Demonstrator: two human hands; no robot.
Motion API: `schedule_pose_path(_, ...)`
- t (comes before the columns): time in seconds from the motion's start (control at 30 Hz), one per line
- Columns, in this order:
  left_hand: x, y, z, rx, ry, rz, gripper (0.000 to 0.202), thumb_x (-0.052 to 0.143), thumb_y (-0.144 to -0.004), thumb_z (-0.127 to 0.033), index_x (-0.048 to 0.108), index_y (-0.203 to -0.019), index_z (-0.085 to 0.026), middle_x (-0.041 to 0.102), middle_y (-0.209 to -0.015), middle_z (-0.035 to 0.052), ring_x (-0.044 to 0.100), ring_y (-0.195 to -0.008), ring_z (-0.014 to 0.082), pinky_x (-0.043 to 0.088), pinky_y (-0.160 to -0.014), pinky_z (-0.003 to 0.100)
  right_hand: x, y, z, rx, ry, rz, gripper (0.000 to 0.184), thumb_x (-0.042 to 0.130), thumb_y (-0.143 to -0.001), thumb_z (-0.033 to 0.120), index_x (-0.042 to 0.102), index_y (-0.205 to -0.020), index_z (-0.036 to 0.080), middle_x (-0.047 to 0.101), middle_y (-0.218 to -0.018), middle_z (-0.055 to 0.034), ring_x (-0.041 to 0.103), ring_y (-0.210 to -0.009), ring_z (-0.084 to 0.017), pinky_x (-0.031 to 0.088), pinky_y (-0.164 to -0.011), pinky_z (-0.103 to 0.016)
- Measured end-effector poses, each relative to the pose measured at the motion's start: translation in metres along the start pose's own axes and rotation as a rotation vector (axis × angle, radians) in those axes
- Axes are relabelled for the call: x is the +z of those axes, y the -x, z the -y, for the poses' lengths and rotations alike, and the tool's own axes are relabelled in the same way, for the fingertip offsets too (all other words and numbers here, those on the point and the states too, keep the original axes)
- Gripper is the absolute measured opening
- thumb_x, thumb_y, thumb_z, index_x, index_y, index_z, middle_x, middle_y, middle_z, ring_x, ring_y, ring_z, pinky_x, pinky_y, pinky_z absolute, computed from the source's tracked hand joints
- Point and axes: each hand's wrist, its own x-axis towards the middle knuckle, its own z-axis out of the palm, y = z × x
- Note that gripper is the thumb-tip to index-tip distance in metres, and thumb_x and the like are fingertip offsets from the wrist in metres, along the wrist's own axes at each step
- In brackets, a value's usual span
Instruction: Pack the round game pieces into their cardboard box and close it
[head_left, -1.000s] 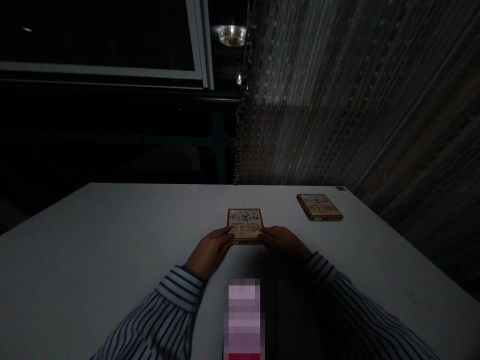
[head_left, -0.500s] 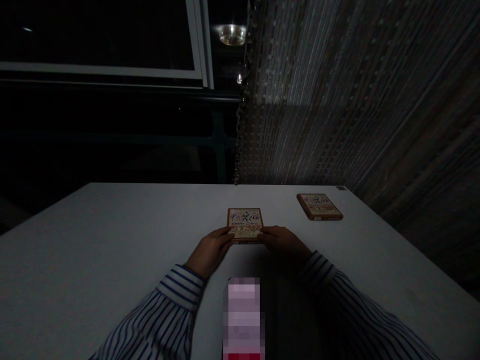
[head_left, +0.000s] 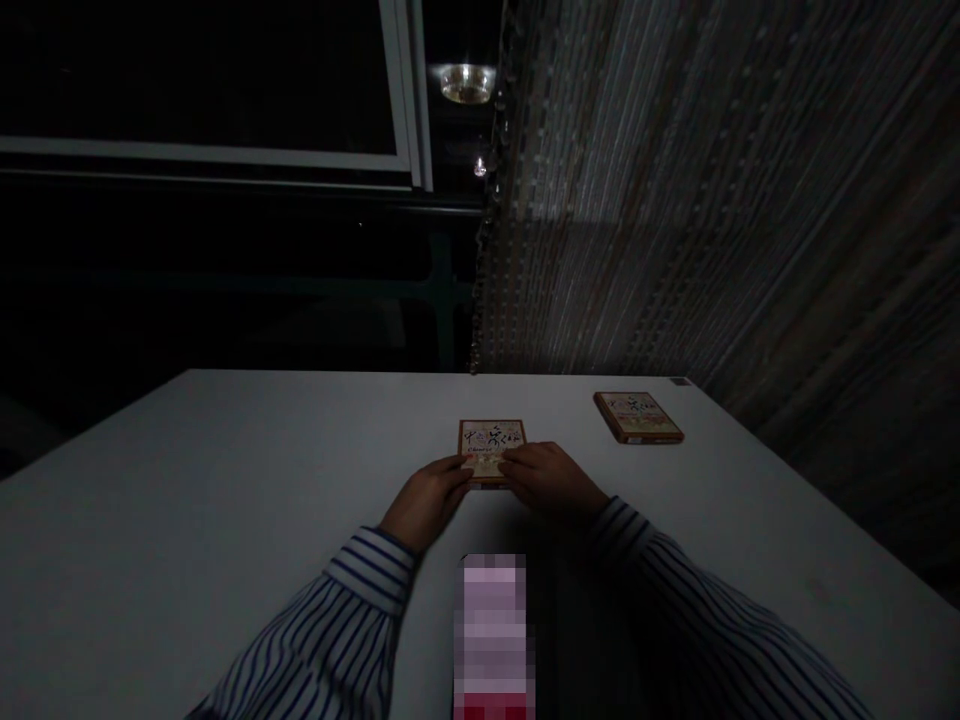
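Observation:
A flat Chinese chess box [head_left: 491, 440] with a brown border and dark lettering lies in front of me on the white table. My left hand [head_left: 431, 497] grips its near left corner, fingertips resting on the lid's edge. On the opposite side, my right hand [head_left: 551, 480] is closed on the near right part, its fingers reaching over the lid and covering some of the print. Both thumbs are mostly hidden. A second, matching Chinese chess box [head_left: 639, 417] lies apart, farther back to the right, with no hand on it.
The white table [head_left: 300, 430] ends at a dark window area behind. A bead or string curtain [head_left: 600, 200] hangs along the back right. A small dark square patch [head_left: 679, 381] sits at the table's far right corner. A pixelated object [head_left: 493, 630] stands at the near edge.
My right hand has slid left from the box's right edge, its fingers now farther over the lid. My left hand stays at the left corner. The view has shifted slightly.

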Motion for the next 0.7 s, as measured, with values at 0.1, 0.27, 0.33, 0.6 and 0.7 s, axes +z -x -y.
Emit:
schedule_pose_path(0.1, -0.0011, -0.0002, -0.0008, -0.002, -0.021, 0.008, 0.027, 0.044, -0.081, -0.027, 0.061, -0.100, -0.018, 0.057, -0.111, 0.0071, 0.054, -0.099, 0.0172, 0.042, -0.090, 0.032, 0.0007, -0.0038, 0.0019, -0.015, 0.010, 0.034, 0.024, 0.041, -0.084, 0.026, 0.055, -0.102, 0.020, 0.058, -0.106, -0.0071, 0.051, -0.096, -0.020, 0.036, -0.077, -0.035)
schedule_pose_path(0.27, -0.0037, -0.0038, -0.0043, 0.039, -0.040, -0.020, 0.026, 0.045, -0.080, -0.033, 0.060, -0.098, -0.020, 0.059, -0.105, 0.0069, 0.053, -0.097, 0.0188, 0.043, -0.087, 0.035, -0.0004, -0.0044, 0.0020, -0.016, -0.009, 0.067, 0.024, 0.041, -0.084, 0.026, 0.055, -0.103, 0.020, 0.058, -0.106, -0.0071, 0.050, -0.097, -0.020, 0.037, -0.078, -0.035)
schedule_pose_path(0.33, -0.0041, -0.0059, -0.0053, 0.055, -0.032, -0.031, 0.028, 0.046, -0.079, -0.035, 0.058, -0.101, -0.020, 0.058, -0.106, 0.0076, 0.052, -0.099, 0.0192, 0.042, -0.087, 0.035, -0.0008, -0.0038, 0.0021, -0.016, -0.008, 0.073, 0.024, 0.042, -0.084, 0.026, 0.055, -0.103, 0.020, 0.058, -0.106, -0.0073, 0.050, -0.097, -0.021, 0.037, -0.077, -0.035)
schedule_pose_path(0.6, -0.0017, -0.0080, -0.0016, 0.102, -0.024, 0.018, 0.028, 0.044, -0.081, -0.030, 0.056, -0.103, -0.019, 0.056, -0.111, 0.0068, 0.048, -0.104, 0.0184, 0.039, -0.092, 0.035, 0.0000, -0.0059, 0.0015, -0.040, -0.034, 0.062, 0.023, 0.042, -0.083, 0.025, 0.057, -0.099, 0.017, 0.059, -0.101, -0.0094, 0.050, -0.095, -0.019, 0.039, -0.080, -0.034)
schedule_pose_path(0.7, -0.0017, -0.0082, -0.0011, 0.094, -0.041, 0.031, 0.028, 0.044, -0.081, -0.030, 0.057, -0.103, -0.018, 0.056, -0.111, 0.0072, 0.048, -0.104, 0.0184, 0.038, -0.092, 0.034, 0.0019, -0.0089, 0.0010, -0.056, -0.052, 0.052, 0.024, 0.045, -0.081, 0.024, 0.056, -0.100, 0.014, 0.058, -0.100, -0.0101, 0.050, -0.095, -0.019, 0.039, -0.082, -0.033)
